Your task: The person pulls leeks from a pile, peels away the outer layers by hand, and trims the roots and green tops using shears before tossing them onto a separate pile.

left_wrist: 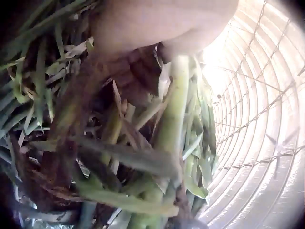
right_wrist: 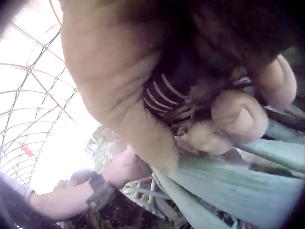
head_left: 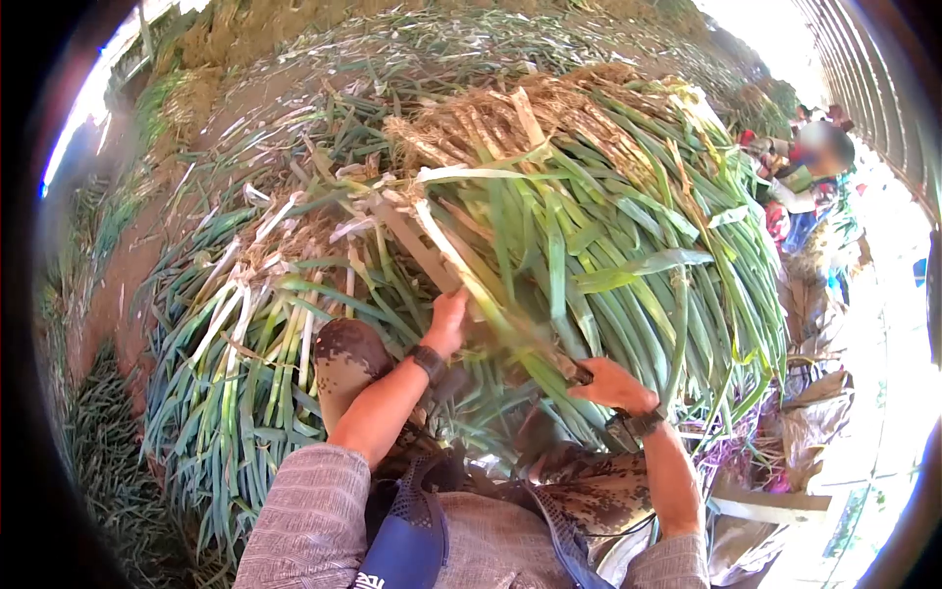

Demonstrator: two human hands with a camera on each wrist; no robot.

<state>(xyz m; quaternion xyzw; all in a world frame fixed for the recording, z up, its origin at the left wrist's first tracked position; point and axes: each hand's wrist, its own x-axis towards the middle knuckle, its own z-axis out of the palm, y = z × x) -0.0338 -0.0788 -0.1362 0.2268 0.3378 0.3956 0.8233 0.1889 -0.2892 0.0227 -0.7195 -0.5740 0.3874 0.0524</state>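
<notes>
In the head view my left hand [head_left: 448, 322] grips a long green onion stalk [head_left: 473, 282] near its pale lower part; the root end points up and away. In the left wrist view the fingers [left_wrist: 138, 76] curl round the thick stem [left_wrist: 172, 105]. My right hand [head_left: 613, 385] is at the leafy end, lower right of the left hand. Seen from the right wrist, its thumb and curled fingers [right_wrist: 238, 119] pinch dark, dry-looking material, with a broad green leaf [right_wrist: 233, 186] just below the thumb.
A large heap of onions [head_left: 628, 226] with roots turned inward lies ahead and right. Another pile [head_left: 235, 363] is at the left, with loose leaves over the ground beyond. Camouflage-clad knees [head_left: 350, 363] are close to the hands. A person [head_left: 819, 157] is at the far right.
</notes>
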